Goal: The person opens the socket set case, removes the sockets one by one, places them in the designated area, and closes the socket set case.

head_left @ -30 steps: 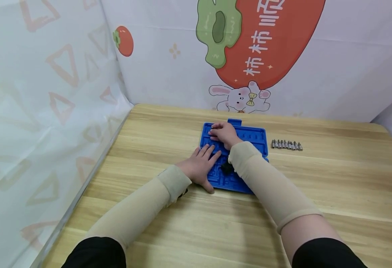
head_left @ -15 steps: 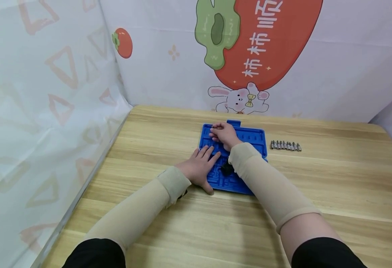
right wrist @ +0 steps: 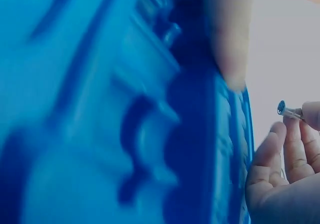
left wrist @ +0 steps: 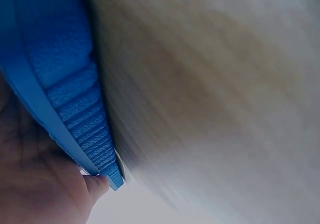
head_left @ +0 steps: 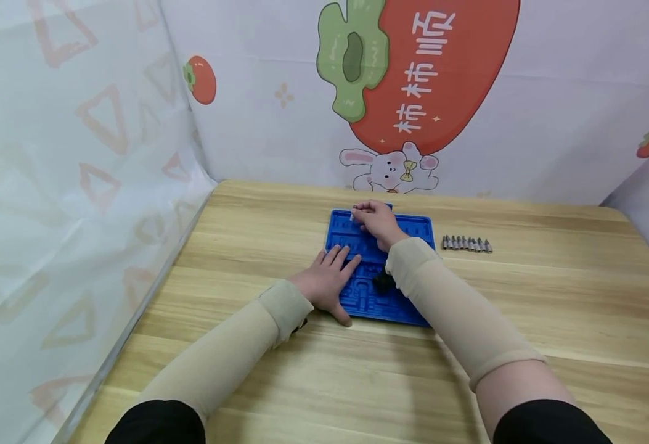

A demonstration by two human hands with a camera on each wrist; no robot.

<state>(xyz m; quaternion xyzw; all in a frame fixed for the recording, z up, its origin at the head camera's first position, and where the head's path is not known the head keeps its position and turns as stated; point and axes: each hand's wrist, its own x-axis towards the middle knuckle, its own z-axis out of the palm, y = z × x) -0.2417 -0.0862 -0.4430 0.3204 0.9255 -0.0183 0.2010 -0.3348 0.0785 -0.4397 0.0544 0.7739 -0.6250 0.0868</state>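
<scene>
An unfolded blue plastic case [head_left: 379, 302] with moulded slots lies on the table. My left hand [head_left: 324, 285] rests flat on its left edge with the fingers spread and straight. In the left wrist view, the palm [left wrist: 35, 184] lies along the ribbed side of the case [left wrist: 75, 104]. My right hand [head_left: 378, 223] is over the back left of the case's far half. Between its thumb and fingers it pinches a small silvery metal bit [right wrist: 287, 110] with a round, hollow-looking end, raised above the slots. A pale tip of that bit [head_left: 352, 217] shows at the fingertips in the head view.
Several small silvery pointed pieces [head_left: 466, 244] stand in a row on the table, right of the case. A black wrist camera [head_left: 383, 282] sits under the right cuff, over the near half. White printed cloth [head_left: 269, 135] hangs behind the table and along its left side.
My right hand has moved slightly back and to the right, away from the slots, and the small metal bit now shows at its fingertips. The left hand keeps its place on the case.
</scene>
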